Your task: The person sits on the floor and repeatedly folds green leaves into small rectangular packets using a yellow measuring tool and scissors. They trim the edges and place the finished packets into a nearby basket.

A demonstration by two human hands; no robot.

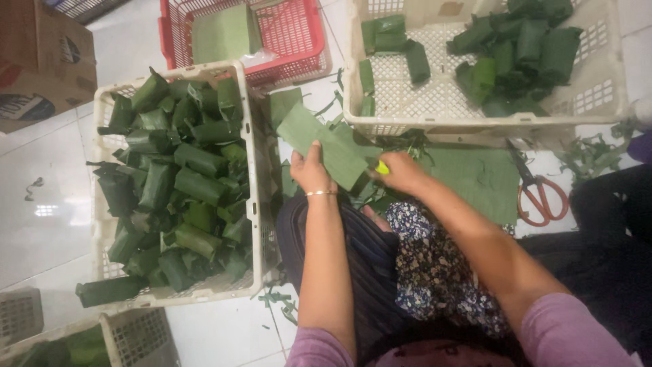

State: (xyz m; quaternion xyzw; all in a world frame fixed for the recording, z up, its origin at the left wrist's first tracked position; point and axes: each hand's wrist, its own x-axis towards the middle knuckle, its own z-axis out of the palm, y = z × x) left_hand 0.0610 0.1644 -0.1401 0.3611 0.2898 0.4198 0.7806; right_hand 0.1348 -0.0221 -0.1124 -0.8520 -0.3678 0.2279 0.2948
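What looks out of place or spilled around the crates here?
One dark green rolled leaf parcel hangs over the near rim of the full white plastic crate, half out of it. Thin green leaf trimmings lie scattered on the white tiled floor. Orange-handled scissors lie on the floor beside a flat leaf.

Glossy white tiled floor (pixel 47 224) — light glare reflecting on it.
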